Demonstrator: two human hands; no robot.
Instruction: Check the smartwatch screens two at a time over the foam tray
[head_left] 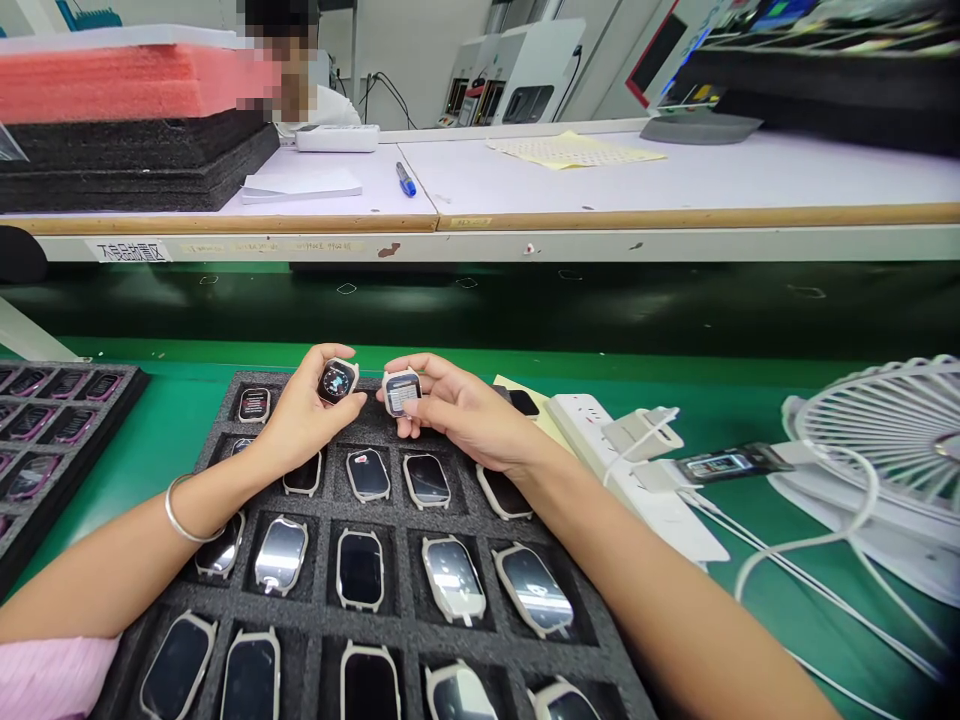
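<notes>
My left hand (304, 415) grips a smartwatch body (337, 381) with its lit, colourful screen facing up. My right hand (465, 405) pinches a second pale-framed smartwatch body (401, 393) by its edges, and a printed label shows on its face. The two watches are a short gap apart, held just above a dark grey foam tray (247, 382). This tray has square pockets, and several dark-screened watch bodies (360, 570) lie in them. My forearms rest across the tray's sides.
A second foam tray (45, 425) with several watches lies to the left. To the right are a white power strip (592, 440) with chargers and cables, and a white fan (877, 440). A raised shelf (600, 170) beyond holds papers, a marker and foam sheets, with a person behind it.
</notes>
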